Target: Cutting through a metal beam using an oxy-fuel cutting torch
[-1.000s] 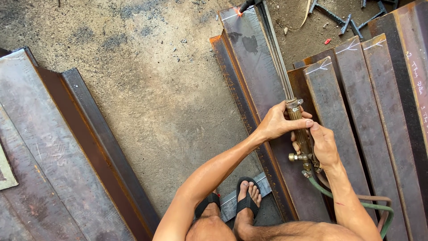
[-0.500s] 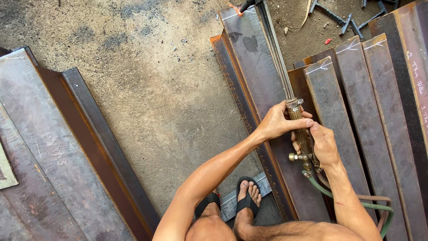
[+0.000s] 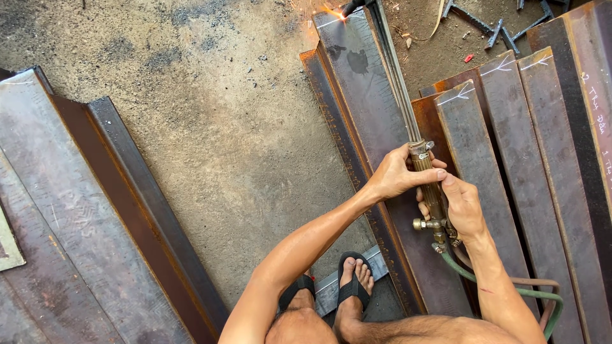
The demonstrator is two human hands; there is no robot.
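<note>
step: mid-cut, looks like | both hands, left (image 3: 396, 175) and right (image 3: 462, 207), wrapped round long brass cutting torch (image 3: 426, 172) | flame (image 3: 333, 11) at far end of rusty steel angle bar (image 3: 373, 127) | next: probably slow steady travel along the mark

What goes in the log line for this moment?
left hand: grips cutting torch | right hand: grips torch | flame at steel angle bar end

Both bare arms reach forward over the knees. The left hand (image 3: 395, 173) wraps the torch (image 3: 426, 185) near its upper end, thumb across it. The right hand (image 3: 462, 207) grips lower down, just beside the left, wrist bent.
</note>
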